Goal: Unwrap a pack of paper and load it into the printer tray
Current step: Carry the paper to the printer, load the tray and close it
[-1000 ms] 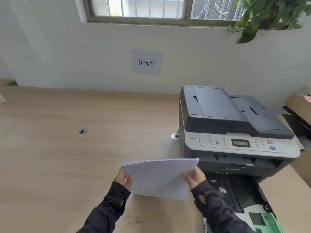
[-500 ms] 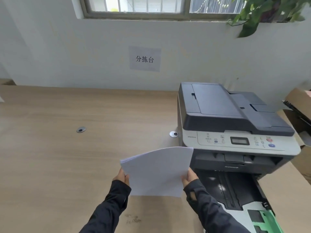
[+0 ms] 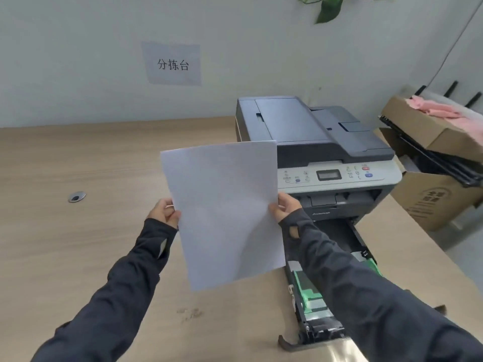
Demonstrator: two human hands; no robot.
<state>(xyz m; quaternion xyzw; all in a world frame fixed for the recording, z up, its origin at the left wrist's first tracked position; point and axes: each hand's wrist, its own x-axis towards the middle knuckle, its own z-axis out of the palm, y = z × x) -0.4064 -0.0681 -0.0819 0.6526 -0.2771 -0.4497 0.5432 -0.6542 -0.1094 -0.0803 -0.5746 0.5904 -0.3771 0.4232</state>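
A white stack of paper (image 3: pixel 224 210) is held upright in front of me, its flat face toward the camera. My left hand (image 3: pixel 164 211) pinches its left edge and my right hand (image 3: pixel 285 207) grips its right edge. Just right of the paper stands a grey printer (image 3: pixel 321 142) on the wooden table (image 3: pixel 78 244). Its black paper tray (image 3: pixel 332 283) is pulled out toward me, with green guides showing, and my right forearm partly covers it. No wrapper is visible.
Open cardboard boxes (image 3: pixel 433 205) with pink material sit to the right of the printer. A round metal cable grommet (image 3: pixel 76 196) is set in the table at left. A paper sign (image 3: pixel 172 64) hangs on the wall behind.
The stack has been raised and tipped from nearly flat to upright, facing me. Both hands have kept their hold on its edges. The view has shifted closer and downward toward the tray.
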